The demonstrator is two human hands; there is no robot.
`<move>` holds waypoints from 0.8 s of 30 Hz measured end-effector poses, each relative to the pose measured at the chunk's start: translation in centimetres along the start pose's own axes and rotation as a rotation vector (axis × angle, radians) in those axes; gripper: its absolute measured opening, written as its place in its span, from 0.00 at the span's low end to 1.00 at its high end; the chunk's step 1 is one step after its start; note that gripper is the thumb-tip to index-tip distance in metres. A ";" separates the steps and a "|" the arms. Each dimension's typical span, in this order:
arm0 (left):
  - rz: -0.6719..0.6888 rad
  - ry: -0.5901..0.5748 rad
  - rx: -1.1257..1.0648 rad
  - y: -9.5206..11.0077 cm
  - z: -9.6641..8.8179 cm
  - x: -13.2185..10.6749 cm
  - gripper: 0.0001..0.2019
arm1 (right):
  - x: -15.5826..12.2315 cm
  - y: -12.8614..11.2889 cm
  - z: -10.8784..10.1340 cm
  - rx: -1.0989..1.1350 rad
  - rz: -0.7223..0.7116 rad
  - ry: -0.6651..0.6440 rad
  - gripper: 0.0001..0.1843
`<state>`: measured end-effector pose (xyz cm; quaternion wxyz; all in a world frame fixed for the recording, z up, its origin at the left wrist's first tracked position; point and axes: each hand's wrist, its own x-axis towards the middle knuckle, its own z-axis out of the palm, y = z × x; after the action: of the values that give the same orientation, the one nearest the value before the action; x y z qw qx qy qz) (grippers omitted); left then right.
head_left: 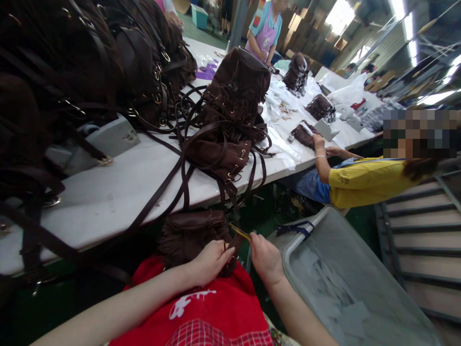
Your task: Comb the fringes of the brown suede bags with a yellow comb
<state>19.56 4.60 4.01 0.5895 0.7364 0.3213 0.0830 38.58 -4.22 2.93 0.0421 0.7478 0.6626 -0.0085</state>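
Observation:
A dark brown fringed bag (194, 230) rests on my lap against the red apron (219, 293), below the table edge. My left hand (212, 259) is closed around strands of the bag's fringe at its right side. Between the fingers of my right hand (265, 257) is a slim yellow tool (240, 231) with a dark, toothed-looking edge. Its far end lies against the fringe strands, just beside my left hand. The tool's exact kind is too small to make out. My left fingers partly hide the lower fringe.
Brown bags (234, 91) with loose straps stand on the white table (104, 192), and a large pile (118, 57) fills its left. A grey bin (345, 269) with scraps is at my right. A co-worker in yellow (367, 180) handles a bag; another person (264, 33) stands across.

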 end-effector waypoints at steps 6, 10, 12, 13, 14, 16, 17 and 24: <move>0.091 0.010 0.170 0.4 0.0 -0.1 0.19 | 1.4 1.0 0.7 0.087 0.141 -0.068 0.15; 0.065 0.050 0.013 -0.1 -0.1 -1.3 0.17 | 2.4 7.3 -0.7 0.115 0.594 -0.145 0.17; -0.017 0.082 -0.135 -0.7 -0.4 -1.5 0.18 | 2.6 10.6 -2.0 0.144 0.645 -0.079 0.19; -0.044 0.085 -0.187 -0.9 -0.5 -1.4 0.19 | 2.6 11.6 -2.6 0.179 0.627 -0.028 0.19; -0.060 0.080 -0.226 -1.2 -0.6 -1.2 0.21 | 2.7 11.9 -3.1 0.242 0.600 0.019 0.20; -0.080 0.064 -0.300 -1.6 -0.6 -0.6 0.23 | 2.6 10.7 -3.7 0.483 0.528 0.099 0.21; -0.095 0.054 -0.354 -1.8 -0.5 -0.2 0.23 | 2.4 9.3 -3.8 0.640 0.485 0.112 0.22; -0.169 0.056 -0.616 -1.6 -0.4 0.1 0.18 | 0.0 -2.7 -3.1 0.965 0.021 -0.117 0.18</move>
<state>18.81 5.19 2.60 0.7803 0.4916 0.3573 0.1475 35.76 -3.68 5.90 -0.2722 0.6867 0.5721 -0.3565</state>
